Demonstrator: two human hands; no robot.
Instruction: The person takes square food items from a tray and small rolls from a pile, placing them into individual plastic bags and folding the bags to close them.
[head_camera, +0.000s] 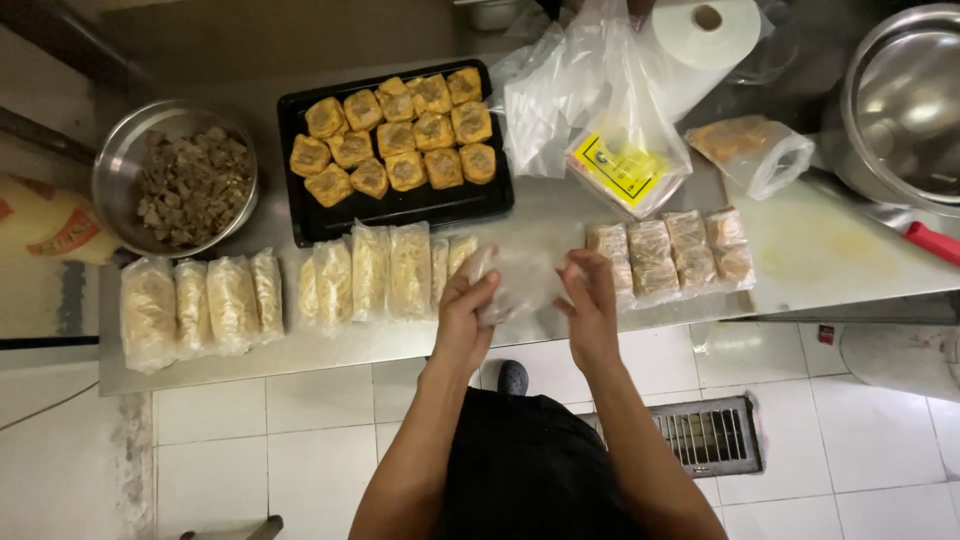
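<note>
While both hands work at its near edge, a steel counter (820, 255) runs across the view above a white tiled floor (250, 440) with a metal floor grate (712, 436). On the counter stand a black tray (400, 215) of fried tofu squares (395, 138), a metal bowl (118, 160) of chopped brown filling, a row of bagged noodle packs (290, 290) along the front, a group of bagged tofu pieces (680, 250) to the right, loose clear bags (570, 100) and a white paper roll (705, 35). A large steel pot (905, 105) is cut off at the right edge, and a red handle (935, 242) beside it shows only in part. What the yellow packet (625, 165) holds is hard to make out through its plastic. The left hand (465, 310) and the right hand (590, 300) each pinch one side of a small clear plastic bag (522, 282), fingers curled closed on it, holding it just over the counter's front edge, between the noodle packs and the bagged tofu pieces. Whether anything is inside the bag cannot be told
</note>
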